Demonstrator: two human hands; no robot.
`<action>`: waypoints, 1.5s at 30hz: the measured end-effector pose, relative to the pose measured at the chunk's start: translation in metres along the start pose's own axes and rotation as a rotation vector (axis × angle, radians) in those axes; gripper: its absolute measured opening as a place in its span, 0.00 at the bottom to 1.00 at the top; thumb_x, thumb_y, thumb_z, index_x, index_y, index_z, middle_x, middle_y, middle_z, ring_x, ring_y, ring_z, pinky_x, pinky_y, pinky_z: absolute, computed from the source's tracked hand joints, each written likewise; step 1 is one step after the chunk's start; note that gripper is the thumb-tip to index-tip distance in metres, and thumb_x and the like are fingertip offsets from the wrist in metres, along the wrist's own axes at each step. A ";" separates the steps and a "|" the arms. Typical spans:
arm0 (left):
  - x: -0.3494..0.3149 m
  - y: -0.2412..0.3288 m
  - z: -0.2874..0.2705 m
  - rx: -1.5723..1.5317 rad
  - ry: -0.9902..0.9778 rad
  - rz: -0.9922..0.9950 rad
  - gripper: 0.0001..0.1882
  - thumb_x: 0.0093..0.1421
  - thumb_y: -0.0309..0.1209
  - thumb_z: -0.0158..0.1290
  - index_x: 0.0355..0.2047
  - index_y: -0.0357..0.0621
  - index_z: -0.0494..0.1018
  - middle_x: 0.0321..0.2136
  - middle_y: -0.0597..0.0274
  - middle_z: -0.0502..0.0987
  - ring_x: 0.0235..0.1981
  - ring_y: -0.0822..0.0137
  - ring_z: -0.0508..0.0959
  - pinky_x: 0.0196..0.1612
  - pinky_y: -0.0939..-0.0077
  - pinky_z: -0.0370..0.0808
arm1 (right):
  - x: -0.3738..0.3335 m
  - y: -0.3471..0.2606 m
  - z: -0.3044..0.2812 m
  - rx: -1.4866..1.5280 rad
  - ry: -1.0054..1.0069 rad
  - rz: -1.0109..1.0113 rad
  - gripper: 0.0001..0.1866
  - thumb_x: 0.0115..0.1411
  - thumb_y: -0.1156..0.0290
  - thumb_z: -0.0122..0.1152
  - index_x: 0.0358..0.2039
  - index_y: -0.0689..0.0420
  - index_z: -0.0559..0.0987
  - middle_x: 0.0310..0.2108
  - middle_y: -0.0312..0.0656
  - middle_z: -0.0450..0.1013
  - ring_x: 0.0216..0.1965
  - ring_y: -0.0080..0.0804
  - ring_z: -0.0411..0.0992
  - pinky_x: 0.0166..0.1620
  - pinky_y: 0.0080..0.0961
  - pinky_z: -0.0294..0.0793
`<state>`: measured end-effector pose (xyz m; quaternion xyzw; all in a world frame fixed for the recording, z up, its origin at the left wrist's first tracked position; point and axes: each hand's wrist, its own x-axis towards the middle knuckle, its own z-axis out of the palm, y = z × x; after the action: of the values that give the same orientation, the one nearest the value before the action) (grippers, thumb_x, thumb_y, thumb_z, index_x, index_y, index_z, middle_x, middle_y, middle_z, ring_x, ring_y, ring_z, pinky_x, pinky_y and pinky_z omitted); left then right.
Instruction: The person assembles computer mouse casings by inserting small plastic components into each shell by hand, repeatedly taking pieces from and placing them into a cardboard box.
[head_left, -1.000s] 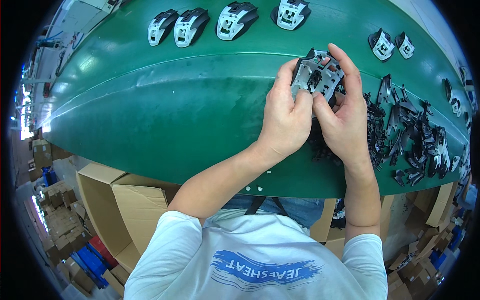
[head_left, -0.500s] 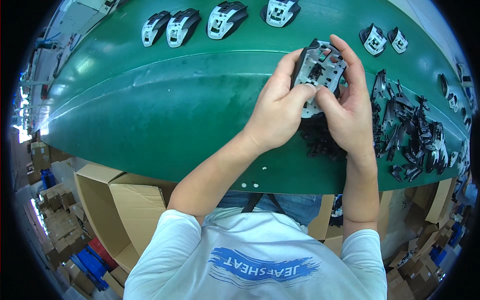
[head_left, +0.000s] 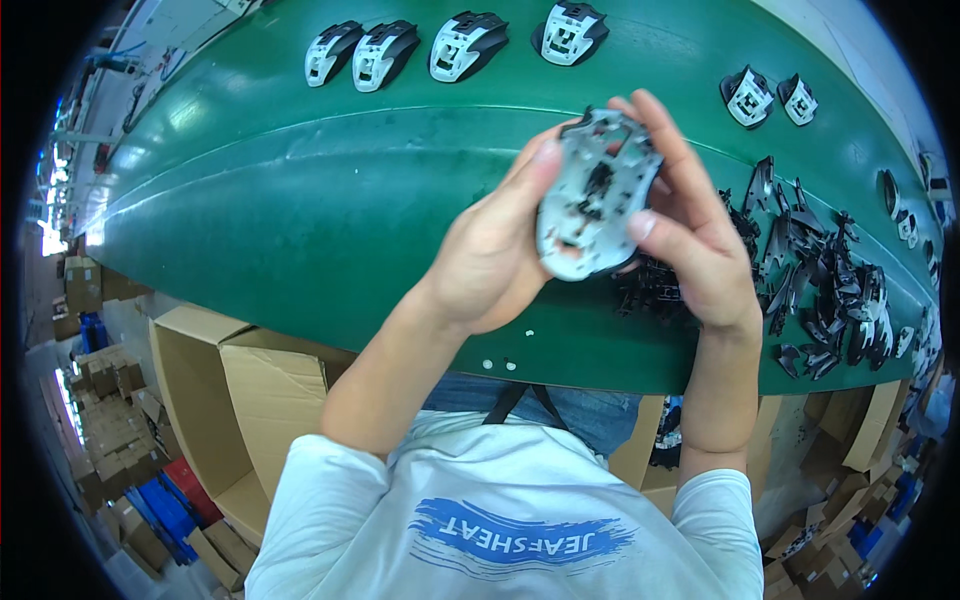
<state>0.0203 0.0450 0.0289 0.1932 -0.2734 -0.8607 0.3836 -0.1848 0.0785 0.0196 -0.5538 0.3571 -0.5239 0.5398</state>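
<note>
Shell (head_left: 600, 195): hollow side up above the green table (head_left: 290, 220), shifted left and nearer the front edge; its inside now lies uncovered, so thumb work there seems paused.
Left hand (head_left: 495, 245): holding; thumb gone from the middle to the upper left rim, fingers mostly hidden.
Right hand (head_left: 705, 245): gripping the right rim, fingers behind.
Black parts (head_left: 835, 265): piled beyond the right hand, crowding that side.
Room: widest leftward.
</note>
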 end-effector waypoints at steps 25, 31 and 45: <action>-0.680 0.065 -0.245 0.473 1.753 -0.231 0.39 0.67 0.31 0.66 0.75 0.52 0.62 0.63 0.61 0.77 0.57 0.65 0.80 0.58 0.63 0.79 | 0.004 0.034 0.008 -1.294 -0.172 -0.058 0.14 0.75 0.70 0.60 0.57 0.60 0.82 0.58 0.50 0.75 0.60 0.49 0.74 0.62 0.40 0.73; -0.743 -0.016 -0.290 0.479 1.749 -0.206 0.47 0.60 0.34 0.73 0.76 0.52 0.63 0.61 0.47 0.76 0.62 0.55 0.76 0.63 0.59 0.76 | 0.025 0.055 0.001 -1.275 -0.220 -0.073 0.12 0.75 0.72 0.60 0.55 0.61 0.82 0.57 0.49 0.76 0.60 0.48 0.75 0.63 0.38 0.73; -0.741 0.024 -0.364 1.472 1.255 -0.410 0.22 0.72 0.45 0.51 0.54 0.42 0.81 0.45 0.41 0.83 0.46 0.44 0.82 0.52 0.48 0.76 | 0.020 0.027 0.031 -1.014 0.079 -0.192 0.08 0.63 0.76 0.68 0.42 0.62 0.82 0.41 0.50 0.79 0.45 0.48 0.79 0.50 0.37 0.78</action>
<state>0.6982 0.4818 -0.1477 0.8485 -0.4486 -0.2670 0.0868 -0.1469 0.0620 0.0016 -0.7558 0.5339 -0.3526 0.1391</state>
